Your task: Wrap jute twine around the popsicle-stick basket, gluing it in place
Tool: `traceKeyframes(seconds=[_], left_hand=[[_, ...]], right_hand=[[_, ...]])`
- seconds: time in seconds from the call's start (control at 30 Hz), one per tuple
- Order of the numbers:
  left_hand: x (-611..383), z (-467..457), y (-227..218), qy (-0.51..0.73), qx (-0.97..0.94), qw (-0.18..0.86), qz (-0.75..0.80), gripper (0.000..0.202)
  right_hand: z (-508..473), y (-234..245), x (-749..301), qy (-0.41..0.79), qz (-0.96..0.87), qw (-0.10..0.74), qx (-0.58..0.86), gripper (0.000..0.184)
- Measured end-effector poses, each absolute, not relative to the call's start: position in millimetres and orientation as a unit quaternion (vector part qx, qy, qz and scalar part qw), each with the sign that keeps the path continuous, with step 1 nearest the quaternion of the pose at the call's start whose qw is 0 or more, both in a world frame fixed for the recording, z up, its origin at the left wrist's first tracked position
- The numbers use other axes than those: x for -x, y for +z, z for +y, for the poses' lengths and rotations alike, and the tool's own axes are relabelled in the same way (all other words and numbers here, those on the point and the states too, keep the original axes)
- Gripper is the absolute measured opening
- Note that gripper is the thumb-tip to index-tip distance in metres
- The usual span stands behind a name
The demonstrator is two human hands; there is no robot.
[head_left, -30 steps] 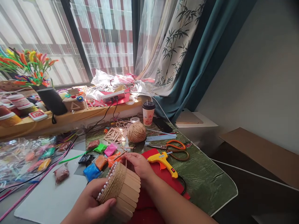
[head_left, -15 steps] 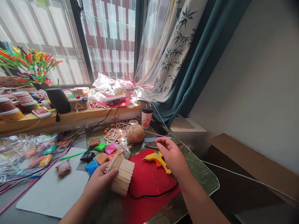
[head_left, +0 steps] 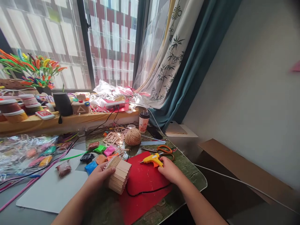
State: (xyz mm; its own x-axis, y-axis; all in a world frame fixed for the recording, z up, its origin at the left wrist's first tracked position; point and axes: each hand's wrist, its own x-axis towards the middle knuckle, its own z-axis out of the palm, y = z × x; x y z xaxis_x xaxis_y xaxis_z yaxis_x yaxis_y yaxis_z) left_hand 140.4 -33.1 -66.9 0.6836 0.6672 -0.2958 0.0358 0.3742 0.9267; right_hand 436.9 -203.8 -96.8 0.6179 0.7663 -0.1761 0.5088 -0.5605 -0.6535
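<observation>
Right hand point(head_left: 170, 170) has dropped, gripping a glue gun point(head_left: 151, 159); left hand point(head_left: 97, 178) clasps stick cup point(head_left: 119, 175).

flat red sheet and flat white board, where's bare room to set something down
Bare: the red sheet this side of the thin black cable; the white board this side of the brown plastic packet. Crowded: around the round tan twine ball.

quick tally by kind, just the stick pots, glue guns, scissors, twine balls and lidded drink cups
Stick pot: 1, in the left hand
Glue gun: 1, at the right hand
Scissors: 1 pair
Twine ball: 1
Lidded drink cup: 1
Total: 5
</observation>
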Motion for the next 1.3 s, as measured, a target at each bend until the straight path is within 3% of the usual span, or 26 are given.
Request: traceKeyframes(seconds=[0.13,0.3,0.5,0.67,0.87,1.1,1.2,1.3], left_hand=[[-141,-33,-69,0.213,-0.515,0.755,0.344,0.040],[-141,-31,-71,0.205,-0.524,0.754,0.339,0.044],[-140,-28,-78,0.205,-0.527,0.759,0.323,0.043],[-141,-23,-89,0.205,-0.520,0.772,0.304,0.049],[-140,-23,-88,0.202,-0.532,0.761,0.311,0.053],[-140,-25,-86,0.208,-0.523,0.766,0.310,0.051],[-141,-24,-88,0.210,-0.518,0.773,0.300,0.051],[-141,-23,-89,0.208,-0.507,0.785,0.289,0.048]], right_hand=[[-206,-96,-437,0.240,-0.360,0.380,0.817,0.038],[-200,-87,-431,0.374,-0.353,0.541,0.665,0.056],[-195,-58,-413,0.497,-0.319,0.593,0.547,0.046],[-199,-42,-410,0.509,-0.261,0.638,0.516,0.039],[-210,-36,-422,0.542,-0.271,0.614,0.506,0.036],[-209,-29,-421,0.479,-0.286,0.641,0.527,0.027],[-201,-37,-426,0.423,-0.310,0.579,0.624,0.033],[-189,-46,-428,0.364,-0.347,0.470,0.726,0.027]])
